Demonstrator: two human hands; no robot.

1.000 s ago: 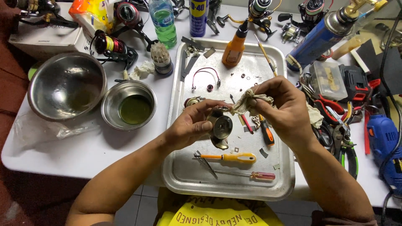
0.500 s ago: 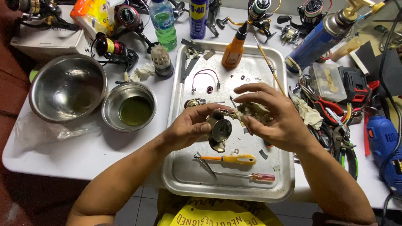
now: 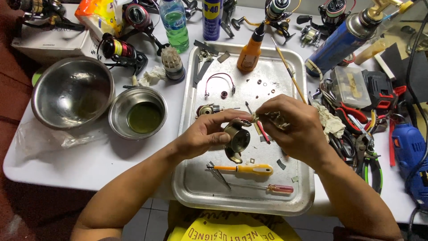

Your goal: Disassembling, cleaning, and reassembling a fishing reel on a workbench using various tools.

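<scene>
Over the middle of the metal tray (image 3: 191, 178), both hands meet around a small fishing-reel part. The left hand (image 3: 200, 138) is curled, its thumb and fingers closed on a round, dark metal reel housing (image 3: 236, 140) held just above the tray. The right hand (image 3: 292, 127) is closed around a crumpled, dirty rag (image 3: 274, 118), and its fingertips press that rag against the top edge of the housing.

Under the hands, toward the tray's near edge, lie a yellow-handled screwdriver (image 3: 247, 168) and, closer still to the edge, a thin red-handled screwdriver (image 3: 272, 188). A small red-handled tool (image 3: 263, 131) shows between the two hands. At the tray's far edge stands an orange oil bottle with a black nozzle (image 3: 248, 51); near it lie a bent wire bail (image 3: 218, 82), a few tiny washers (image 3: 267, 87) and a long thin brush (image 3: 290, 71).

Left of the tray on the white desk (image 3: 102, 156) sit a small steel bowl holding greenish liquid (image 3: 138, 114) and, touching it, a large steel bowl (image 3: 71, 91). Along the desk's far edge stand a green plastic bottle (image 3: 174, 22) and a blue gas torch canister (image 3: 341, 40). On the right side of the desk are pliers with red grips (image 3: 356, 118) and a blue power drill (image 3: 412, 151).
</scene>
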